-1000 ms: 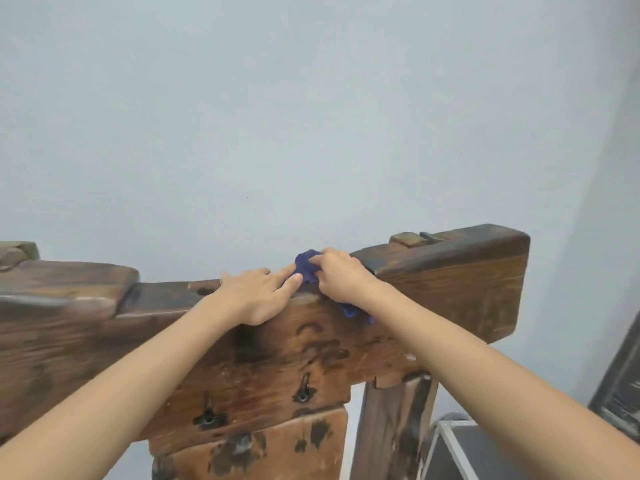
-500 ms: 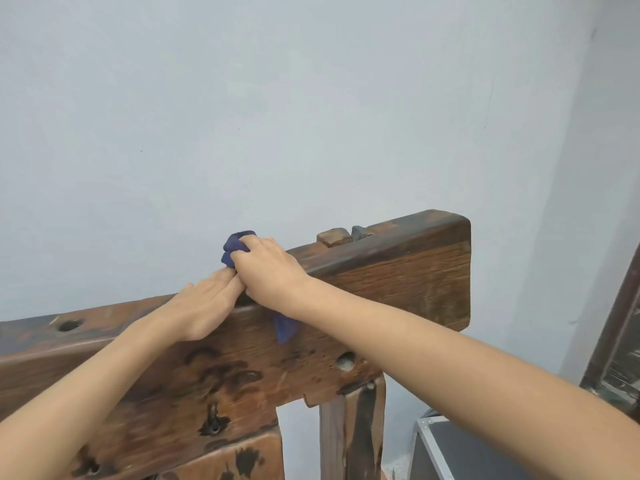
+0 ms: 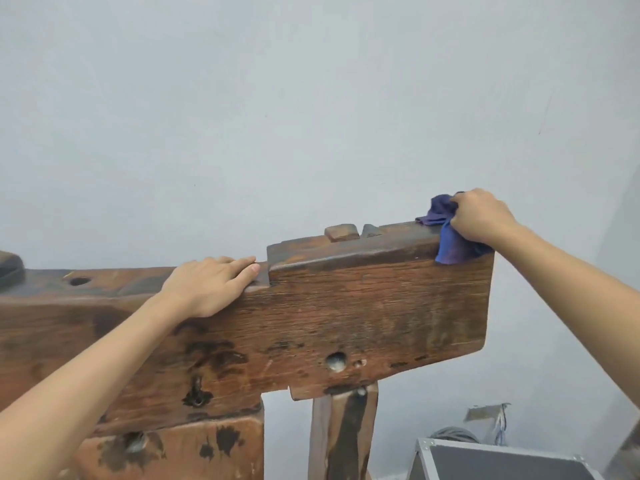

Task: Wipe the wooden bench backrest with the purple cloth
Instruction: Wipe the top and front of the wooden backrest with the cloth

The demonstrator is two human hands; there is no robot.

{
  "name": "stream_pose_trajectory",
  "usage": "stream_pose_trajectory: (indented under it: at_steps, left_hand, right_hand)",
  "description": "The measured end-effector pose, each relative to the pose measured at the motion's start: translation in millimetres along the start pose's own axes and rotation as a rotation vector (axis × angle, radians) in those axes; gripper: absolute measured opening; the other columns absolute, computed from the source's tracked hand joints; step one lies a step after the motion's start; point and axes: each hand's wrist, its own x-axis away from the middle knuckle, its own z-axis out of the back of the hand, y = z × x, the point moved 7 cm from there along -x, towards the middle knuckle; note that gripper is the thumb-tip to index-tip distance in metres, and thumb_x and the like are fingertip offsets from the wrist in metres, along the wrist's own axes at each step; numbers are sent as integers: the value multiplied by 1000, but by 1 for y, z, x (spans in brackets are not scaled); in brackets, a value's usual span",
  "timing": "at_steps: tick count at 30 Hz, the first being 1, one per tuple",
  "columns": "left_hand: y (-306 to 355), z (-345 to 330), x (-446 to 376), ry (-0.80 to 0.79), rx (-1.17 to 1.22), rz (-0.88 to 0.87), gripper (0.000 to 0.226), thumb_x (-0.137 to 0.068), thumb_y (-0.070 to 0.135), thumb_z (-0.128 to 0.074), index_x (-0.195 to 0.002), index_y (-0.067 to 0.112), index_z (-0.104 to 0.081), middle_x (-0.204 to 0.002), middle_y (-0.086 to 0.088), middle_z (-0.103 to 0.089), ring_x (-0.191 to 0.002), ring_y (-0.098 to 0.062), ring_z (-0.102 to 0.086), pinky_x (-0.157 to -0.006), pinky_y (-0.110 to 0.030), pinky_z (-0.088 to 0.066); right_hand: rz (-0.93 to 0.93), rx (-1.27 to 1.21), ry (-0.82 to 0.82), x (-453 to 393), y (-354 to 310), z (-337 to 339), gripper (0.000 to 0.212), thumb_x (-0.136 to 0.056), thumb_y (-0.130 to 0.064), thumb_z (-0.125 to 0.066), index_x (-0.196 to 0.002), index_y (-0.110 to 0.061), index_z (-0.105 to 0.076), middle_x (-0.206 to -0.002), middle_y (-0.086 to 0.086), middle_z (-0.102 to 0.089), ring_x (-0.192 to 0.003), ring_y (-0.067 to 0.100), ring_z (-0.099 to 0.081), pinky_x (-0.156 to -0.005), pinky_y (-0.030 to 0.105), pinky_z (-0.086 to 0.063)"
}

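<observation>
The wooden bench backrest (image 3: pixel 363 306) is a thick dark-stained beam across the view, with a raised step on its right part. My right hand (image 3: pixel 479 214) grips the bunched purple cloth (image 3: pixel 446 237) at the top right corner of the beam, where the cloth drapes over the front edge. My left hand (image 3: pixel 211 285) rests flat on the lower top edge, fingers straight, fingertips against the step.
A pale wall stands close behind the beam. A wooden post (image 3: pixel 341 434) supports it below, with a lower plank (image 3: pixel 180 448) to the left. A dark case with metal edges (image 3: pixel 498 460) and some cables (image 3: pixel 453 434) lie on the floor at lower right.
My right hand has slid the cloth along the top of the beam from beside my left hand out to the right end. The left hand stays on the top edge.
</observation>
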Motion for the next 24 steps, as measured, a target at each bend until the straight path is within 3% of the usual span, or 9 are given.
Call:
stream_pose_trajectory:
  at_steps: [4,8,12,14,17,18,20,24]
  left_hand:
    - [1,3,4,55,18,10,67,-95,66,1,-142,47,-43,-129,-1,-61,-124,-27,-55,-95,-44,-43]
    - [9,5,3,95,11,8,70,-95,63,3,-133,40,-51,-110,-7,-62,-110,-32,-59,-88,-46,-44]
    - [10,6,4,99,20,39,79,-93,63,9,-132,34,-53,-104,-8,-61,-104,-33,-59,-85,-45,-43]
    - [9,8,4,103,40,67,81,-94,62,10,-135,34,-54,-113,-10,-63,-110,-34,-58,-90,-46,-43]
    - [7,9,8,129,78,91,61,-100,48,0,-139,30,-43,-119,-12,-64,-113,-35,-59,-89,-46,-44]
    - [5,9,9,139,108,100,54,-101,42,-4,-137,27,-42,-120,-13,-63,-113,-36,-59,-88,-46,-45]
    - [4,6,9,127,93,84,62,-98,43,-2,-135,22,-47,-124,-13,-62,-117,-36,-57,-91,-46,-46]
    - [7,8,9,161,31,39,97,-82,73,18,-118,30,-61,-104,-9,-63,-106,-35,-60,-87,-44,-45]
  right_hand:
    - [-31,-262,126,22,0,-4,46,-85,-28,-45,-125,-34,-67,-119,10,-71,-111,40,-60,-80,38,-43]
    - [37,-329,394,63,-57,-7,38,-90,-36,-46,-122,-38,-68,-117,3,-72,-106,40,-65,-83,43,-48]
    - [326,-423,564,122,-162,-36,32,-93,-37,-58,-122,-41,-71,-126,-12,-72,-114,21,-68,-83,34,-55]
    - [468,-507,671,152,-203,-55,32,-95,-29,-62,-124,-36,-73,-134,-9,-69,-128,18,-62,-101,34,-52]
    - [654,-485,791,197,-237,-97,38,-100,-14,-61,-135,-29,-68,-149,2,-59,-146,27,-46,-121,48,-36]
    - [715,-445,810,208,-239,-112,42,-101,-10,-61,-139,-29,-65,-152,3,-55,-149,27,-42,-122,51,-33]
    - [905,-321,800,227,-227,-144,47,-102,-6,-61,-143,-29,-60,-156,2,-49,-150,26,-39,-123,49,-31]
    - [1348,45,605,237,-138,-205,40,-103,-16,-65,-140,-23,-54,-164,-1,-39,-151,24,-38,-125,45,-28]
